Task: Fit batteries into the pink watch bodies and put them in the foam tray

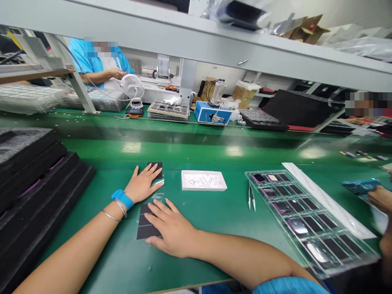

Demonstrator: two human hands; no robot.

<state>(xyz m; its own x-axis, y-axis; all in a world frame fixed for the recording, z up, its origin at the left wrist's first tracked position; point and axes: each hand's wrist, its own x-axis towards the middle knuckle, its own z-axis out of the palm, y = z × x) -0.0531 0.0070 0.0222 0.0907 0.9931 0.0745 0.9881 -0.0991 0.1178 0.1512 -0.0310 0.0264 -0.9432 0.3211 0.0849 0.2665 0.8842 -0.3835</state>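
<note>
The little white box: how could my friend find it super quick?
On the green table, find the right hand, spread over dark panels. Just beyond it sits the white box, open and shallow. Unlike the tweezers and clear tray further right, it holds scattered dark specks.

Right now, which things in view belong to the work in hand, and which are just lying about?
Apparently in the work:
black sheets, partly under the left hand and right hand
probably the white box, tweezers and clear tray, all untouched by those hands

Apparently just about:
white fan
blue machine
cardboard on the upper shelf
</note>
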